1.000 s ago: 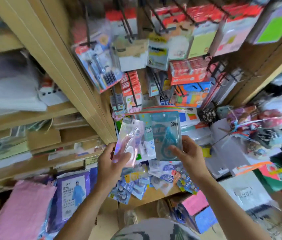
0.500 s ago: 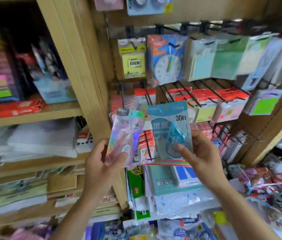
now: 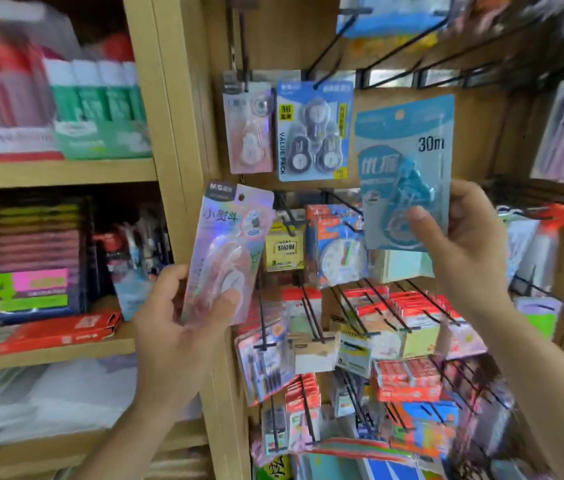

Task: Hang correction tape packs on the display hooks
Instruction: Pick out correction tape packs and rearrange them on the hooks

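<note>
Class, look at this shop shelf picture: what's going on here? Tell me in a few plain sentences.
A person is stocking a stationery display. Their left hand holds a pink correction tape pack low by the wooden post, and their right hand holds a blue 30m pack up beside the value pack already hanging on a hook. A similar pink pack hangs there too. Neither held pack is on a hook yet.

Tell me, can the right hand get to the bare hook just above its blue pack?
Probably yes: the right hand holds the blue pack just under the bare hook, and nothing seems to hang between them.
</note>
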